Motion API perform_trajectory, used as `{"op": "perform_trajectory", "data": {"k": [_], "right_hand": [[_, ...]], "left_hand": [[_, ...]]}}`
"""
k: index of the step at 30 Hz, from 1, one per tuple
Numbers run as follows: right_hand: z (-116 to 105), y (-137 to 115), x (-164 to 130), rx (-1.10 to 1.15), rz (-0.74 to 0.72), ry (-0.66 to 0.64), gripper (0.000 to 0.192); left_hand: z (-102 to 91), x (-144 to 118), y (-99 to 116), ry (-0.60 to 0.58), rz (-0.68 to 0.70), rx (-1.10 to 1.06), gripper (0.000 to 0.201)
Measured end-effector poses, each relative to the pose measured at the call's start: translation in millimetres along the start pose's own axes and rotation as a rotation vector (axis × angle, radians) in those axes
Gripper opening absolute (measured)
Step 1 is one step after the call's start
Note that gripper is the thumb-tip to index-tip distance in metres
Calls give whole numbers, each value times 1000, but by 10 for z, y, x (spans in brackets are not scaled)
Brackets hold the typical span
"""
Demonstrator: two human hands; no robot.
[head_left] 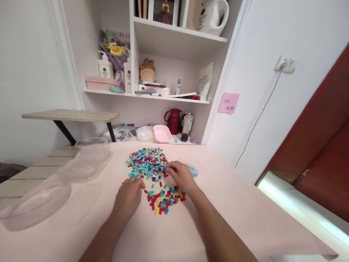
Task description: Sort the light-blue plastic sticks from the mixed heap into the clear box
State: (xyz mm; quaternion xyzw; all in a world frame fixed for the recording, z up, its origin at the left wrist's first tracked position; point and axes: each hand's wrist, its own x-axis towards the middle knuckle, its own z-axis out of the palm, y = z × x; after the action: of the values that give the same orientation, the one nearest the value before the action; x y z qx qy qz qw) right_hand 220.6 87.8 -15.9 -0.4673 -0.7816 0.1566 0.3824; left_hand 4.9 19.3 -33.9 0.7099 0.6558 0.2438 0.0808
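A large heap of small coloured building bricks lies on the pink tabletop, mostly light blue with red, yellow, green and dark blue among them. Closer to me spreads a smaller group of bricks, largely red, green and yellow. My left hand rests at the heap's near left edge with its fingers curled in; whatever they hold is hidden. At the heap's right side, my right hand has thumb and fingertips pinched together, too small to show what is between them. Just behind it, partly covered, sits a clear container with light blue bricks inside.
Several clear plastic containers line the table's left side, with a flat clear lid beside them. Along the back stand a pink basin, a dark red jug and a bottle. A small wooden stand is at back left.
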Motion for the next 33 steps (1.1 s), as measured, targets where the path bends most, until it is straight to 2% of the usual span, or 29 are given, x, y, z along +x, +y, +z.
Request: {"op": "perform_trajectory", "data": {"k": [2, 5, 9, 14, 18, 22, 33], "right_hand": [[109, -31, -15, -52, -2, -146, 17], [212, -14, -33, -121, 60, -238, 19], [254, 25, -41, -132, 118, -221, 22], [265, -15, -45, -150, 192, -248, 15], [271, -48, -47, -190, 176, -261, 15], [278, -58, -57, -237, 159, -270, 5], [289, -33, -66, -215, 146, -276, 7]], "left_hand": [[3, 5, -4, 1, 6, 5, 33], [12, 11, -14, 2, 7, 11, 33], [15, 4, -11, 7, 2, 12, 34], [11, -1, 4, 11, 5, 12, 33], [9, -1, -2, 11, 4, 19, 34], [4, -7, -5, 21, 17, 12, 34], [7, -13, 5, 21, 12, 19, 33]]}}
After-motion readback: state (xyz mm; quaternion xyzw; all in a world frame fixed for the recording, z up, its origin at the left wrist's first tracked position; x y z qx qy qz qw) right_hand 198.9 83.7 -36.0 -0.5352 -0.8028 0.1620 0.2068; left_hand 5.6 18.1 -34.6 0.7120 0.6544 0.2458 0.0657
